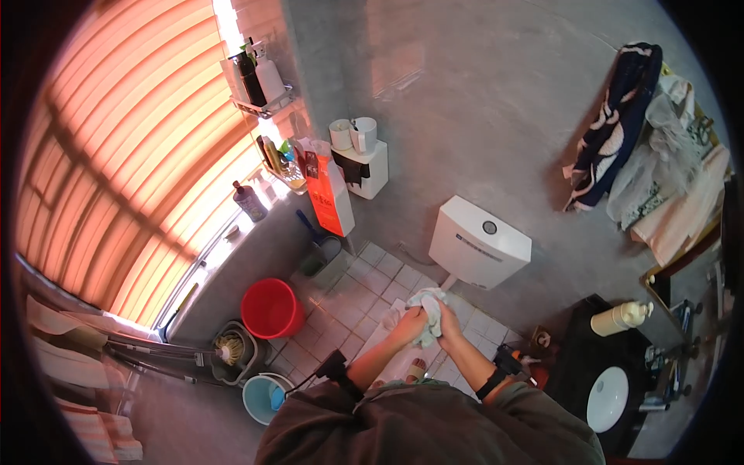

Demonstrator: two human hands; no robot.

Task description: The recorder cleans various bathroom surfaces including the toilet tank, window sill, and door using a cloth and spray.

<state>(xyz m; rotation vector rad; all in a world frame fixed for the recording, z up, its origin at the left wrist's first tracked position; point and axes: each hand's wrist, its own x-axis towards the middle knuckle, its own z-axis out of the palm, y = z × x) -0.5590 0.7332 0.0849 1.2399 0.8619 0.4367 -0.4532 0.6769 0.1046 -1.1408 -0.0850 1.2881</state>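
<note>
A crumpled pale cloth (427,298) is bunched between my two hands in front of my body. My left hand (408,325) is closed around its left side. On the other side, my right hand (449,327) grips the cloth with curled fingers. Both forearms reach forward from dark sleeves, with black straps around them. Beyond the cloth, a white toilet cistern (480,242) hangs on the grey wall. The cloth and hands partly cover what lies beneath them.
A red bucket (272,308), a light-blue bucket (265,398) and a mop bucket (249,356) stand at the left. On the right, a white basin (607,399) sits in a black counter with a cream pump bottle (621,318). Clothes (659,163) hang at the upper right.
</note>
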